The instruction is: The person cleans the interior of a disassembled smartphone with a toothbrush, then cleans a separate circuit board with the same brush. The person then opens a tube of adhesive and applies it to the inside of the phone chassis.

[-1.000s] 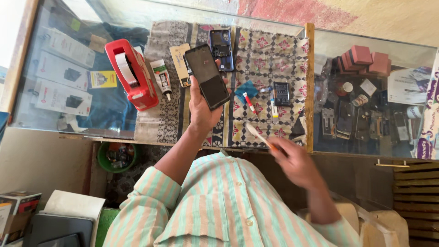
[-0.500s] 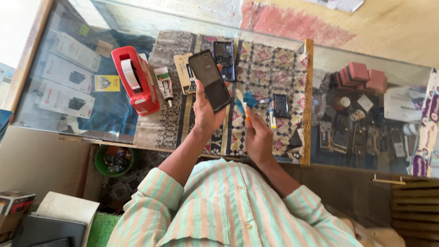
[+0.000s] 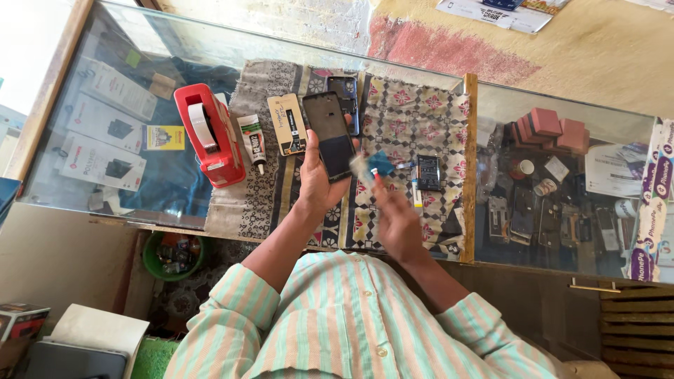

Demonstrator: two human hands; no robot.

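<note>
My left hand (image 3: 316, 188) holds a dark phone (image 3: 328, 133) up over a patterned cloth (image 3: 421, 116) on a glass counter, screen side facing me. My right hand (image 3: 397, 223) is just right of the phone's lower edge, its fingers closed on a thin pale tool (image 3: 361, 168) that is blurred by motion. The tool's tip is at the phone's lower right corner. A small blue object (image 3: 382, 163) lies on the cloth just beyond the tip. My striped shirt sleeves fill the bottom of the view.
On the cloth lie a red tape dispenser (image 3: 207, 133), a glue tube (image 3: 251, 140), a tan card (image 3: 286, 123), a dark phone frame (image 3: 344, 91) and a black battery (image 3: 428, 172). A wooden divider (image 3: 469, 168) splits the glass counter; pink boxes (image 3: 551, 126) lie under the right pane.
My right hand rose from low on the right, carrying the thin tool, to the phone's lower right corner. My left hand kept the phone in nearly the same place.
</note>
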